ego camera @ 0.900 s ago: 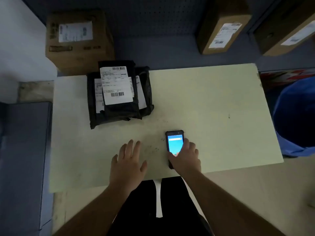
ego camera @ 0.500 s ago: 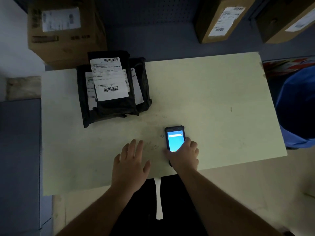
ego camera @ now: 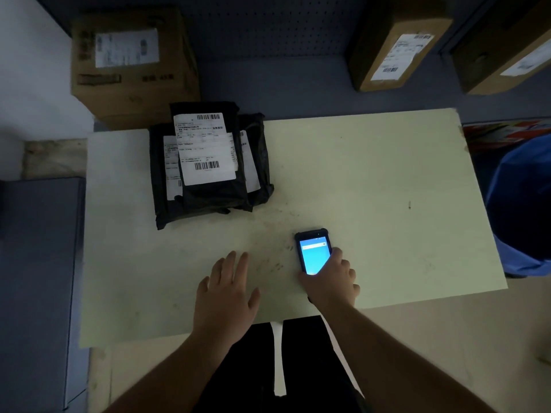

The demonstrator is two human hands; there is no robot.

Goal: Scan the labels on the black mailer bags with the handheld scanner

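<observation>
a cardboard box (ego camera: 131,64) with a white label stands on the floor beyond the desk's far left corner. on the pale desk (ego camera: 372,180), near the far edge and toward the left side, lies a stack of black mailer bags (ego camera: 208,168); the top bag carries a white label (ego camera: 205,149) with a barcode at its top and another lower down, and the edges of two more labels peek out from under it on either side.

close to the near edge, the left hand (ego camera: 226,290) lies flat with its palm down, fingers spread and holding nothing; whether it presses on the desk or floats just above it is hard to say in this dim light. just to its right, the right hand (ego camera: 331,281) is wrapped around the lower end of the handheld scanner (ego camera: 313,251), thumb on its left side and fingers curled along its right, with the lit blue screen facing up. the scanner seems to lie on the desk, well apart from the bags.

beyond the far right corner, two more labelled boxes (ego camera: 399,46) lean on the floor, and a blue bin (ego camera: 521,204) sits past the right edge.

compared with half a second ago, both hands keep the same posture and the scanner has not left its spot; only the camera has shifted.
</observation>
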